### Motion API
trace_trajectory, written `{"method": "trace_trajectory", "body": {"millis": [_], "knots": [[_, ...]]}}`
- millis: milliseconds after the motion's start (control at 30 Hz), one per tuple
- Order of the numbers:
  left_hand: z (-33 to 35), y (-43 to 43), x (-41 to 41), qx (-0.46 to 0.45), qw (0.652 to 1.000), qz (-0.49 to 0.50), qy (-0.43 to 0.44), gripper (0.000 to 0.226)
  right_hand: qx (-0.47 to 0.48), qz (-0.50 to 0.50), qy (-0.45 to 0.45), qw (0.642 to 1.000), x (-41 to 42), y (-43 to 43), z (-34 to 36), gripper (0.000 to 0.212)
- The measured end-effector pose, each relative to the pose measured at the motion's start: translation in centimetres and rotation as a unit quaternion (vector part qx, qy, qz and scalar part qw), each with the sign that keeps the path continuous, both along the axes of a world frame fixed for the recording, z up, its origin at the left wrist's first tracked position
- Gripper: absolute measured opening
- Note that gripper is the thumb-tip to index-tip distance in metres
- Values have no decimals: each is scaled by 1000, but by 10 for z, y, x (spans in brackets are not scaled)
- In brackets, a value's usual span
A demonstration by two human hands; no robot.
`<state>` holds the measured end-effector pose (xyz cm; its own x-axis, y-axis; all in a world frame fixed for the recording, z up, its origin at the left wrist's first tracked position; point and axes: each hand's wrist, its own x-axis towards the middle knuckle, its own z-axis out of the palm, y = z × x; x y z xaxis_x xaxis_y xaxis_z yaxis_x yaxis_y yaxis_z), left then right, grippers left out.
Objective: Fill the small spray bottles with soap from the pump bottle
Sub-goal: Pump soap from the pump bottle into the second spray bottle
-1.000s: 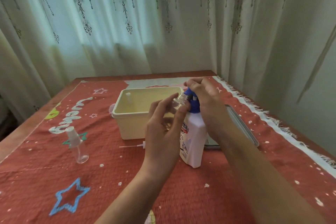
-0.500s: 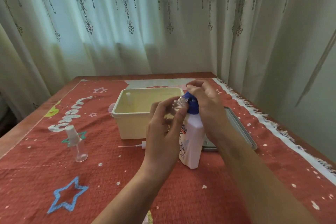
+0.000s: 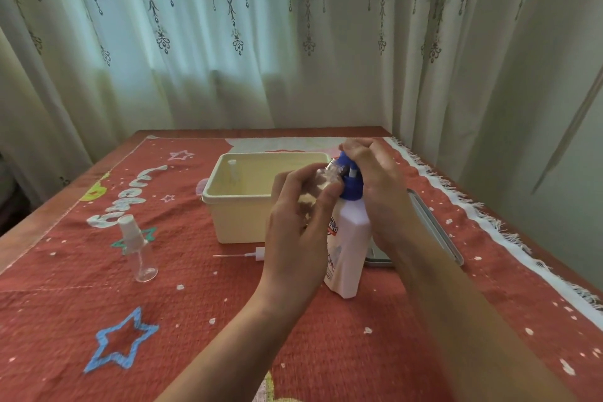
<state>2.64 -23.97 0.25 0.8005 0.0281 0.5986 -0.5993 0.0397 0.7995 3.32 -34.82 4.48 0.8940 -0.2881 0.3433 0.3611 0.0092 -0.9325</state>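
Observation:
A white pump bottle (image 3: 347, 245) with a blue pump head (image 3: 349, 188) stands on the red cloth. My right hand (image 3: 375, 186) is curled over the pump head from above. My left hand (image 3: 300, 225) grips a small clear spray bottle (image 3: 326, 176), tilted, its open neck against the pump's spout. A second clear spray bottle (image 3: 137, 246) with its white cap on stands upright at the left. A loose sprayer top with its thin tube (image 3: 243, 254) lies on the cloth in front of the box.
A cream plastic box (image 3: 241, 206) stands behind my left hand, with another small white-topped bottle (image 3: 232, 170) inside. A grey metal tray (image 3: 434, 232) lies under my right forearm. Curtains hang along the table's far and right edges.
Both hands stay on the pump bottle and small bottle with hardly any shift. The pump head sits slightly lower under my right hand than a second ago.

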Motion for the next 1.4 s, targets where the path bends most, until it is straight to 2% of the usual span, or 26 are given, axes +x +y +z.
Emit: {"method": "trace_trajectory", "body": {"millis": [167, 300, 467, 633, 800, 1000, 1400], "knots": [[-1, 1, -3, 6, 1000, -3, 3, 23, 0, -9, -2, 1000, 0, 1, 2, 3], [3, 1, -4, 3, 1000, 0, 0, 21, 15, -5, 2, 1000, -3, 2, 4, 18], [1, 1, -5, 15, 1000, 4, 3, 22, 3, -12, 5, 1000, -2, 0, 4, 4], [3, 2, -5, 14, 1000, 6, -5, 21, 13, -14, -1, 1000, -5, 3, 3, 20], [1, 2, -5, 34, 999, 17, -7, 24, -2, -19, 6, 1000, -2, 0, 2, 9], [4, 3, -6, 23, 1000, 13, -5, 25, 0, -20, -3, 1000, -3, 2, 0, 18], [4, 1, -6, 23, 1000, 4, 4, 24, 4, -20, -7, 1000, -3, 3, 0, 13]]}}
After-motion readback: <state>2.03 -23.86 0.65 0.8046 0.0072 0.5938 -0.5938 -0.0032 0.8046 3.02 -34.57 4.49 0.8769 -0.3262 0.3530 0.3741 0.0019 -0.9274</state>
